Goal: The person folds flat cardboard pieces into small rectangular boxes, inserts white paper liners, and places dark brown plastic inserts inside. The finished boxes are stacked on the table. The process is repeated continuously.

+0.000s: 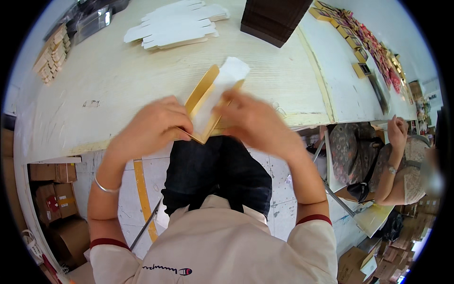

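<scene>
A partly folded gold carton (202, 90) with a white inside lies tilted at the table's near edge, its walls standing up and a white end flap (234, 68) spread out at the far end. My left hand (158, 120) pinches the near left corner, thumb below and fingers along the wall. On the opposite side, my right hand (253, 118) has its curled fingers at the right wall; they are somewhat blurred by motion. Beyond the carton rests a pile of flat white carton blanks (177, 23).
A dark brown box (274, 19) stands at the back. Small stacked pale pieces (53, 54) sit far left beside dark plastic trays (92, 26). Rows of small gold boxes (352, 40) line the right table. Another person's hand (397, 128) is at right. Cardboard boxes (54, 201) fill the lower left.
</scene>
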